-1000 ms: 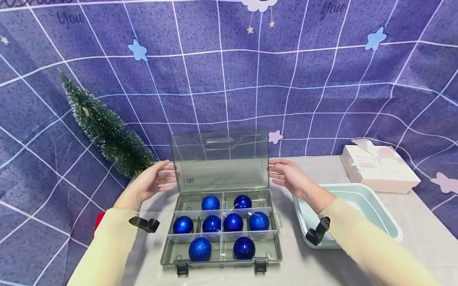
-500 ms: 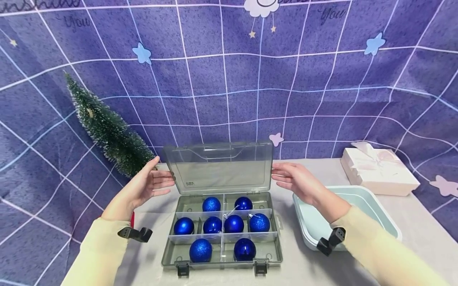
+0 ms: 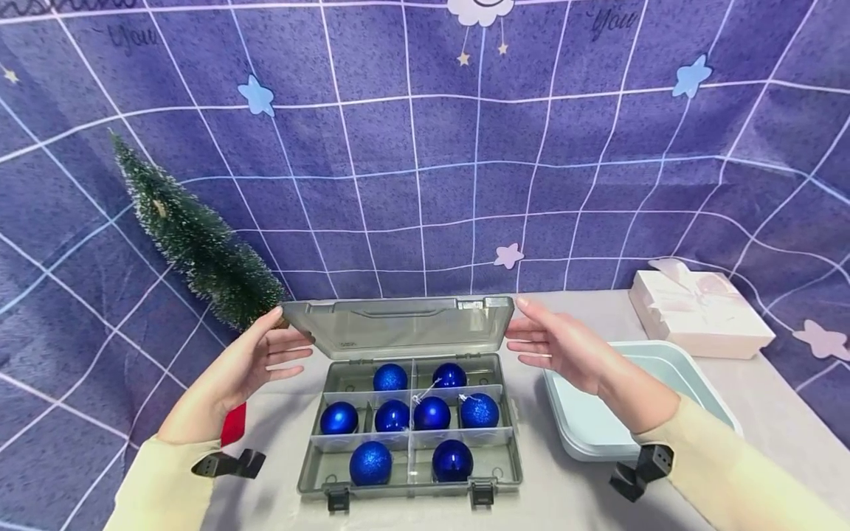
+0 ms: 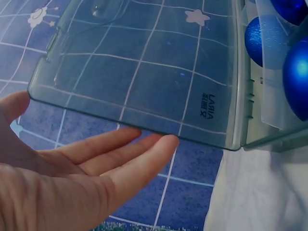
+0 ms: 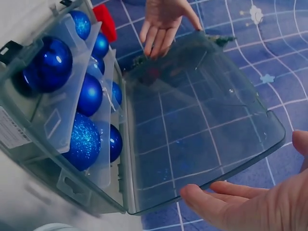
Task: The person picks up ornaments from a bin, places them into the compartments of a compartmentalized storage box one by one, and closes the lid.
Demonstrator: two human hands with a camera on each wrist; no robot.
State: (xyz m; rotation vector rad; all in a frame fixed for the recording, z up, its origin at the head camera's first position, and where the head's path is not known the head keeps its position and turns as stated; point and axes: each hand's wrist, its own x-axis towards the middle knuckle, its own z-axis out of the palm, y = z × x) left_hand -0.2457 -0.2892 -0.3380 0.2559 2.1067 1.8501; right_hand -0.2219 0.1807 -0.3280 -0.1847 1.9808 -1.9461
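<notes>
A grey see-through plastic box (image 3: pixel 315 472) stands on the table, with several blue Christmas baubles (image 3: pixel 370 463) spread among its divided compartments. Its hinged lid (image 3: pixel 405 332) is raised and leans forward over the back row. At the lid's left side, my left hand (image 3: pixel 255 361) has its fingers extended and the thumb by the upper corner; fingertips touch the edge in the left wrist view. Opposite it, my right hand (image 3: pixel 564 346) holds its fingers out along the right edge, with the thumb near the top corner. The lid (image 5: pixel 207 120) stands between both hands in the right wrist view.
Behind the left hand leans a small frosted Christmas tree (image 3: pixel 199 236). Something red (image 3: pixel 233 425) shows beside the left wrist. A pale blue tray (image 3: pixel 664 361) lies under the right forearm, with a pink gift box (image 3: pixel 700 313) behind it. A patterned purple cloth (image 3: pixel 438 192) hangs at the back.
The lid has swung forward and down from nearly upright, its top edge coming nearer. Both hands have moved along with its sides, their thumbs now by the upper corners. The baubles have stayed put.
</notes>
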